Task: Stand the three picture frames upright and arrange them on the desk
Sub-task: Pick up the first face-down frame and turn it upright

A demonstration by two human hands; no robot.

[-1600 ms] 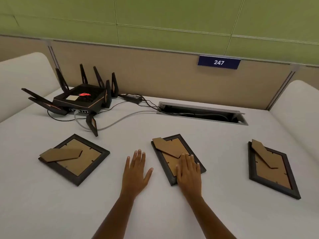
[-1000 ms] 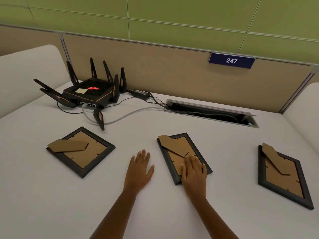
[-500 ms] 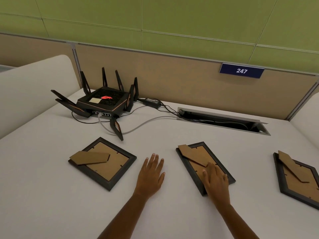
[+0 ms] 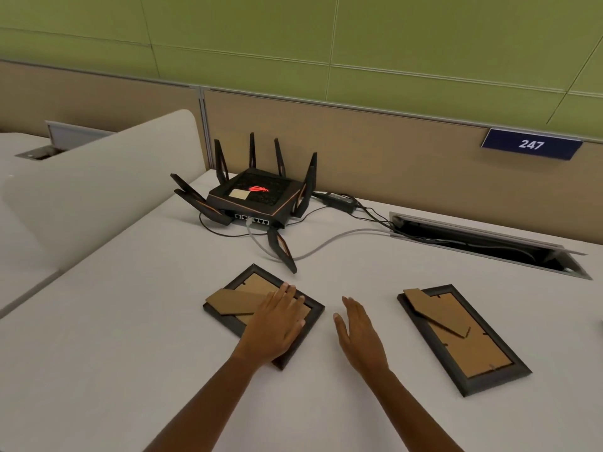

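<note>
Two dark picture frames lie face down on the white desk (image 4: 130, 370), cardboard backs and stands up. The left frame (image 4: 228, 303) is under my left hand (image 4: 277, 324), which rests flat on its right half with fingers spread, not gripping. My right hand (image 4: 357, 331) hovers open, edge-on, just right of that frame, touching nothing. The middle frame (image 4: 463, 340) lies to the right, apart from both hands. The third frame is almost out of view at the right edge.
A black router (image 4: 257, 197) with several antennas sits behind the left frame; one antenna (image 4: 282, 252) points down toward it. Cables (image 4: 326, 246) run to an open cable slot (image 4: 489, 246) at the back. A white divider (image 4: 81, 177) stands on the left, a partition wall behind.
My view swung left. My left hand moved from the bare desk onto the left frame. My right hand left the middle frame and now hovers between the two frames.
</note>
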